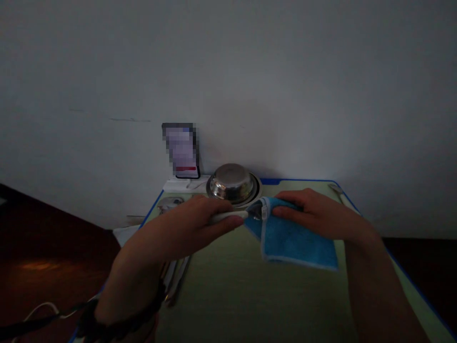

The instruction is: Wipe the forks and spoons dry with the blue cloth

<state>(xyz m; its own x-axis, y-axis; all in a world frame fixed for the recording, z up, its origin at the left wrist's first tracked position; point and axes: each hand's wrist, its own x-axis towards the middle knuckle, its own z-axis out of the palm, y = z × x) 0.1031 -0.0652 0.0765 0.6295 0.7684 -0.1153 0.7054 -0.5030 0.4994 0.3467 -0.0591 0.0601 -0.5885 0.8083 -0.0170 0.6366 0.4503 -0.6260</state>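
Note:
My left hand (193, 224) is closed around the white handle of a spoon (232, 216), held level above the table. The spoon's metal bowl end (255, 212) pokes into a blue cloth (293, 238). My right hand (314, 214) grips that cloth, fingers pinched over it around the spoon's tip. The cloth hangs down from my right hand toward the pale green table (228, 290). A dark band circles my left wrist.
An upturned steel bowl (232, 183) on stacked plates stands at the table's far edge. A phone (182, 150) leans on the wall over a white stand. More cutlery (176, 278) lies under my left arm, one spoon (341, 193) far right, another piece (167, 204) far left.

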